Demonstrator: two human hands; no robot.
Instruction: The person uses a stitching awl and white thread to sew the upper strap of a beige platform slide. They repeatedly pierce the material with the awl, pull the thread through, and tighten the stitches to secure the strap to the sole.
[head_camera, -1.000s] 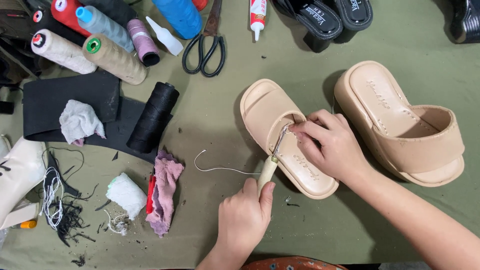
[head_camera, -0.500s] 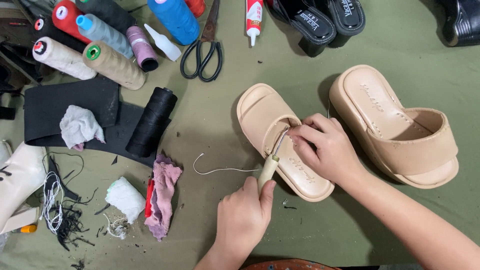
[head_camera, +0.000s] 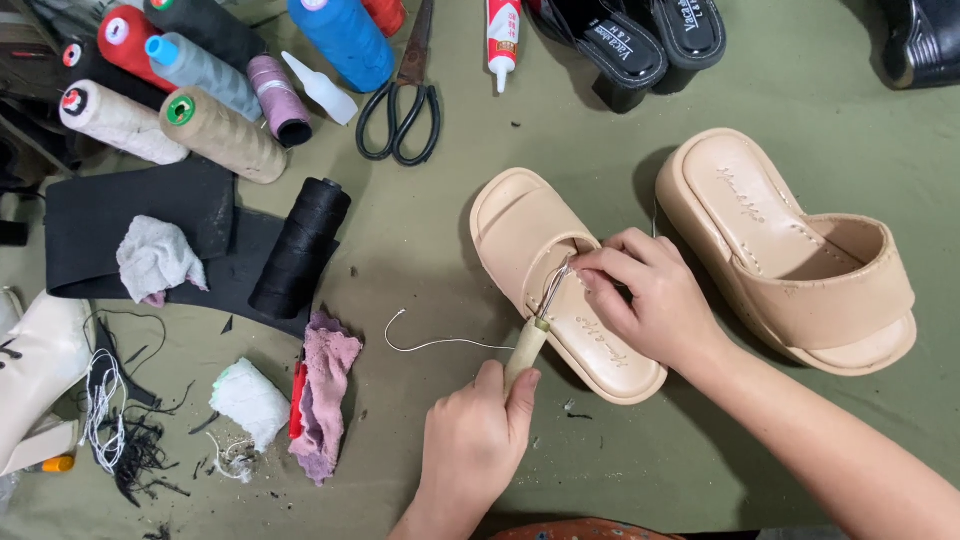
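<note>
A beige platform slide sandal (head_camera: 520, 235) lies on the green work surface. My left hand (head_camera: 475, 440) grips the pale wooden handle of a stitching awl (head_camera: 527, 345), whose metal tip points into the sandal's footbed beside the strap. My right hand (head_camera: 650, 295) rests on the sandal and pinches the thread at the awl's tip. A loose end of pale thread (head_camera: 420, 343) curls out to the left of the awl. The matching beige sandal (head_camera: 790, 250) stands to the right, touched by neither hand.
Several thread cones (head_camera: 215, 135) and a black spool (head_camera: 300, 250) lie at the upper left, with black scissors (head_camera: 400, 110), a glue tube (head_camera: 503, 40) and black shoes (head_camera: 640, 45) along the top. Rags (head_camera: 325, 395), black sheets (head_camera: 120, 225) and thread scraps sit at the left.
The view has shifted slightly. Both hands stay on the sandal and awl, and the thread's loose end has moved a little.
</note>
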